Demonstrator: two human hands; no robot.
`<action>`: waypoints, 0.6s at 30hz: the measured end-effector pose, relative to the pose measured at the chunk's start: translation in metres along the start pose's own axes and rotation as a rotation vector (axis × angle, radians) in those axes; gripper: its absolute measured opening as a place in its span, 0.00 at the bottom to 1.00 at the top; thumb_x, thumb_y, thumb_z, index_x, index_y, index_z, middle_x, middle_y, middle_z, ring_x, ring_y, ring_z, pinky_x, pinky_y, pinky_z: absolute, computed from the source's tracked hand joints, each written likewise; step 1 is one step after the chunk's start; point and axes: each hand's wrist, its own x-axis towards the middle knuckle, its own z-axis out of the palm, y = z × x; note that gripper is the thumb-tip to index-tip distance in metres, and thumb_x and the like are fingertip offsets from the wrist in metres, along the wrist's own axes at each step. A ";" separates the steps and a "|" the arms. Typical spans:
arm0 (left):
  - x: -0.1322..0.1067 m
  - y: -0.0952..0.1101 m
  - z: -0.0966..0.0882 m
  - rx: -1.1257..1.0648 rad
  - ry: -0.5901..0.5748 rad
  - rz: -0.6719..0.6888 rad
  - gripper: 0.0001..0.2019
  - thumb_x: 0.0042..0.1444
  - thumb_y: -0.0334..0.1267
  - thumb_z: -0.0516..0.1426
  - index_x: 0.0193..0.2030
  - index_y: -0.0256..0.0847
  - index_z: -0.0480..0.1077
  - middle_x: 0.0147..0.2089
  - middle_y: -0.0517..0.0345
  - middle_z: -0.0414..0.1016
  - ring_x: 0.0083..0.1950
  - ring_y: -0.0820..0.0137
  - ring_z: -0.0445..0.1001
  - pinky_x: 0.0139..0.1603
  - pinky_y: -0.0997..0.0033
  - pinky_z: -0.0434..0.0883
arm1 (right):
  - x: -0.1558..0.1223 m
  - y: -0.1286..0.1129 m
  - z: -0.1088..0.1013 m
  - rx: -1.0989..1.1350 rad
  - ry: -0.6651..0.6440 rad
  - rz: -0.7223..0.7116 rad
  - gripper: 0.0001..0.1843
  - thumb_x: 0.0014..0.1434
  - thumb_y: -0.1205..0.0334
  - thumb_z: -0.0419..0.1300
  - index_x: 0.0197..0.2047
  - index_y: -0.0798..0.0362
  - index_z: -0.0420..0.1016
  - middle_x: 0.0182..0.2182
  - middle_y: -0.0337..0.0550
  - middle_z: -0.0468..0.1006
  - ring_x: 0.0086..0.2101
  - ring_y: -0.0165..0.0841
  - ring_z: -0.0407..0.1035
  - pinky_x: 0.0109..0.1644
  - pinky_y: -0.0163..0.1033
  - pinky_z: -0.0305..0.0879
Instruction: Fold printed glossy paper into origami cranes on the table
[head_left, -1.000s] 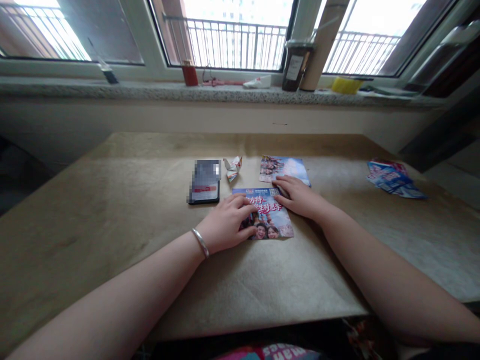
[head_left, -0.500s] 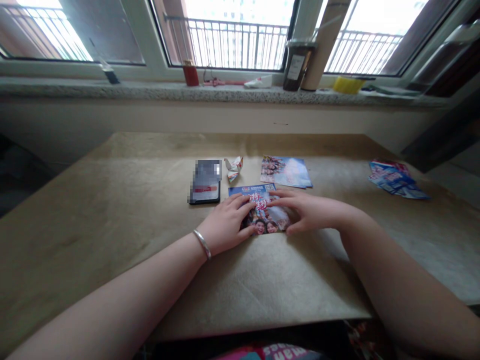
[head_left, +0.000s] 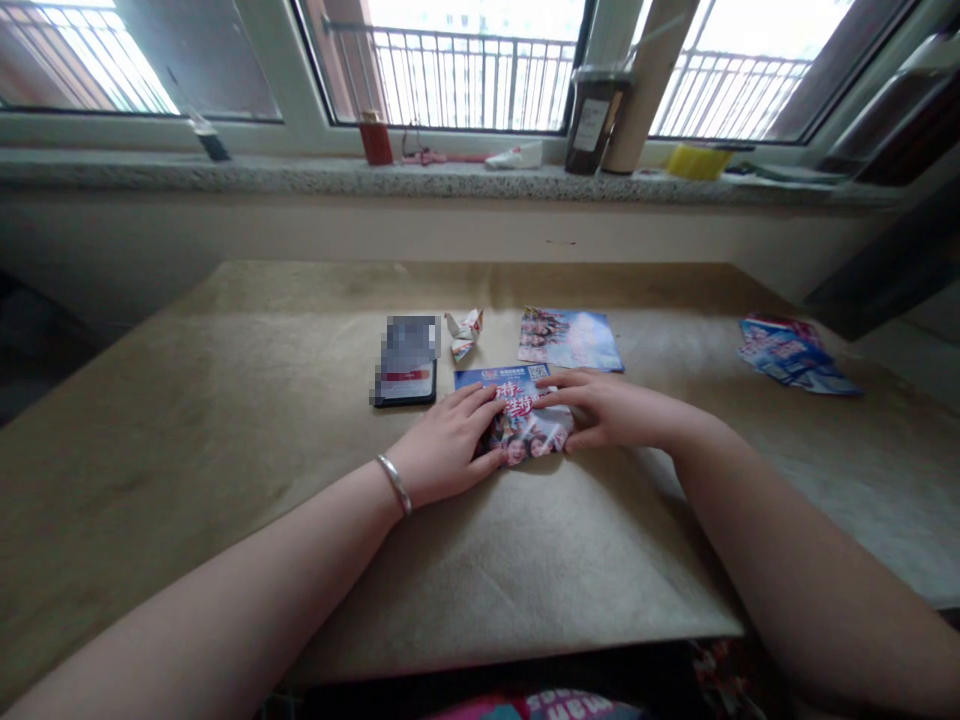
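table [head_left: 225, 420] below window sill [head_left: 300, 178]; left hand [head_left: 448, 452] and right hand [head_left: 611, 415], each grip pinching the flyer [head_left: 517, 412]

This is a lived-in room of a home, most likely a flat. The wide windows [head_left: 465, 40] on the far side look past a metal railing [head_left: 465, 85] to a pale building outside. The speckled stone sill [head_left: 225, 175] below them carries household odds and ends: a red cup [head_left: 374, 143], a dark labelled jar [head_left: 589, 120], a cardboard tube [head_left: 637, 90] and something yellow [head_left: 697, 160]. The near table [head_left: 225, 420], covered in plain brown paper, holds personal things: a phone [head_left: 407, 360], a small folded paper figure [head_left: 465, 333], a leaflet [head_left: 514, 385] and more flyers [head_left: 791, 355] at the far right.
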 end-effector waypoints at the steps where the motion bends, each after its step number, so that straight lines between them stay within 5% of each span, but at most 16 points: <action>1: 0.000 0.000 0.000 0.002 -0.002 0.002 0.30 0.59 0.52 0.51 0.63 0.34 0.58 0.67 0.44 0.55 0.69 0.57 0.50 0.68 0.56 0.52 | 0.001 -0.001 0.001 -0.001 0.020 0.004 0.28 0.48 0.57 0.68 0.54 0.47 0.73 0.58 0.48 0.68 0.56 0.42 0.62 0.60 0.49 0.57; 5: 0.000 -0.001 0.000 -0.022 -0.016 0.006 0.29 0.60 0.51 0.51 0.63 0.38 0.58 0.68 0.47 0.54 0.69 0.56 0.50 0.67 0.54 0.52 | 0.003 -0.003 0.001 0.006 0.069 0.007 0.17 0.49 0.64 0.65 0.45 0.49 0.77 0.53 0.47 0.72 0.52 0.40 0.66 0.57 0.47 0.61; 9: -0.001 0.003 -0.002 -0.026 -0.032 0.046 0.26 0.59 0.50 0.52 0.63 0.45 0.60 0.67 0.49 0.56 0.67 0.54 0.52 0.66 0.50 0.53 | 0.001 0.001 -0.001 0.051 0.078 0.030 0.16 0.48 0.74 0.60 0.39 0.47 0.78 0.53 0.44 0.73 0.52 0.38 0.66 0.58 0.45 0.61; 18: 0.000 0.004 -0.009 -0.115 -0.038 0.126 0.15 0.60 0.37 0.52 0.53 0.37 0.68 0.62 0.50 0.64 0.65 0.63 0.58 0.65 0.59 0.57 | -0.004 0.003 -0.017 0.280 -0.105 0.028 0.09 0.56 0.60 0.59 0.37 0.49 0.80 0.47 0.42 0.77 0.46 0.33 0.71 0.53 0.39 0.65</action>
